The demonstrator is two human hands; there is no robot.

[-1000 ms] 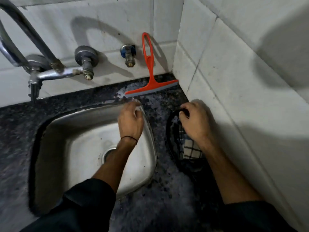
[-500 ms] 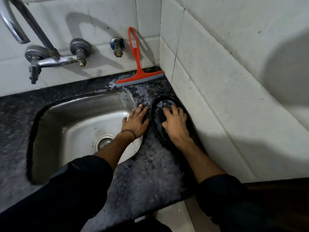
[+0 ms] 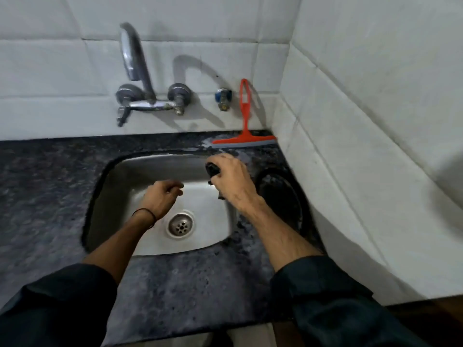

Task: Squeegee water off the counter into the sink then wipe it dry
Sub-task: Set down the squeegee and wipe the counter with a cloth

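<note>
Right hand [image 3: 231, 179] fisted round dark wet cloth [image 3: 212, 169] over steel sink [image 3: 140, 169]; left hand [image 3: 161, 197] loosely curled, empty. Wring fully before wiping speckled dark worktop [image 3: 175, 284].

L hand [image 3: 161, 199] loosely curled, R hand [image 3: 231, 180] fisted, gripping

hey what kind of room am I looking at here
Most likely a kitchen or utility wash area: a steel sink set into a dark speckled stone counter, a wall-mounted tap on white tiles, and a red squeegee leaning in the corner.
</note>
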